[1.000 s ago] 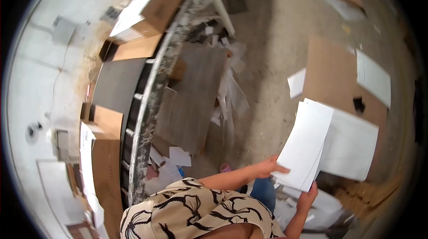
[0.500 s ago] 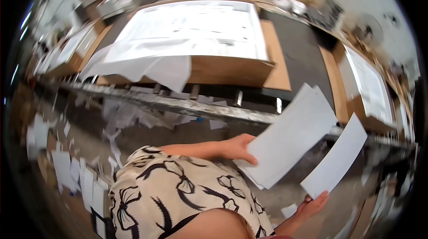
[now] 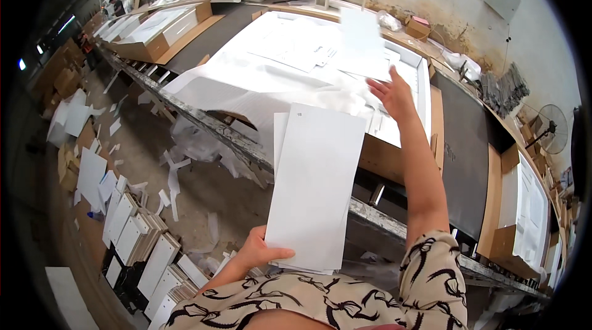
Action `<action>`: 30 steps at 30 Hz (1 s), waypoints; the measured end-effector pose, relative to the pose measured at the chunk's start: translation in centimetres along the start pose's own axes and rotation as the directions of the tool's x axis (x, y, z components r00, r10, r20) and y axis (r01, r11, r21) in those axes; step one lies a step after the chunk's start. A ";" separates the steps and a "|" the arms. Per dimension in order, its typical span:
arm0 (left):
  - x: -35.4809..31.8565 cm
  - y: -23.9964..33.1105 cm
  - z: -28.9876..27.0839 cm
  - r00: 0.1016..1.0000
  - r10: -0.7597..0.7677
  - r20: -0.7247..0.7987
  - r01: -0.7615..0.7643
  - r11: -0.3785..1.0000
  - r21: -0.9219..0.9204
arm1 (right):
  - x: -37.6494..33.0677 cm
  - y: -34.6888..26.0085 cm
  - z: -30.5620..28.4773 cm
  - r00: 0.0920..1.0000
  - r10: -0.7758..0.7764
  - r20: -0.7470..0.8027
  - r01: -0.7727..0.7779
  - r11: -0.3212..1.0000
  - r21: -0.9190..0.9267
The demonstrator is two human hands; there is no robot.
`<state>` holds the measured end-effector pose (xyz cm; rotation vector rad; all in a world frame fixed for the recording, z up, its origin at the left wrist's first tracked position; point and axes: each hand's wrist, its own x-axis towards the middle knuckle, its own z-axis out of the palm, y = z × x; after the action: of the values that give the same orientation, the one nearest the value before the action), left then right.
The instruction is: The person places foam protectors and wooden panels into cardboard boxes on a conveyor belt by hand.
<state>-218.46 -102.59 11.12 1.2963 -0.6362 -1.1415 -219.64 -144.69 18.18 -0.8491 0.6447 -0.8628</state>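
Observation:
My left hand (image 3: 262,251) grips a small stack of white rectangular panels (image 3: 317,185) by its lower left corner, thumb on top, in front of my body. Over the big open carton (image 3: 385,158) on the conveyor, my right hand (image 3: 394,97) reaches out with its fingers apart and nothing in them. Just beyond those fingertips is a single white panel (image 3: 362,40), slightly blurred; whether it touches the carton's contents I cannot tell. White foam sheet (image 3: 240,97) drapes over the carton's near side, and white pieces lie inside.
Further cartons stand on the dark conveyor belt (image 3: 459,170), one at right (image 3: 493,207) and others at far left. Stacked white boards (image 3: 132,225) and scraps lie on the floor at left. A fan (image 3: 549,126) stands at the far right.
My right hand has swung from low right to over the carton and let go of its single panel. The left hand's stack has moved left and stands more upright. The view has turned.

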 end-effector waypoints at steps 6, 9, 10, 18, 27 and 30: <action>2.8 0.8 4.5 0.994 -0.016 0.109 0.018 1.000 -0.016 | -7.7 -1.3 -4.4 0.936 -0.148 0.319 0.319 0.740 -0.592; 6.0 -0.6 9.7 0.965 0.020 0.262 -0.047 0.994 0.097 | -17.0 -3.0 -15.6 0.971 0.032 0.235 0.026 0.970 -0.242; 6.6 -0.9 11.7 0.947 0.001 0.322 -0.040 0.993 0.114 | -20.7 -3.8 -18.7 0.946 0.039 0.322 0.065 0.949 -0.308; 5.5 -7.2 35.8 0.752 -0.119 0.648 -0.021 0.979 0.203 | -42.4 -6.5 -40.0 0.962 -0.064 -0.265 0.044 0.996 -0.082; 0.7 -12.8 60.4 0.689 -0.216 0.692 0.116 0.975 0.189 | -57.8 -18.3 -58.8 0.768 -0.323 -0.553 0.162 0.934 -0.319; 0.8 -13.0 65.2 0.701 -0.156 0.696 0.061 0.985 0.159 | -58.2 -22.0 -62.6 0.879 -0.219 -0.423 0.102 0.954 -0.282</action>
<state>-279.75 -128.41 12.95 0.9682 -1.2263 -1.7474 -305.83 -126.60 13.12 -0.9476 1.1228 -1.1636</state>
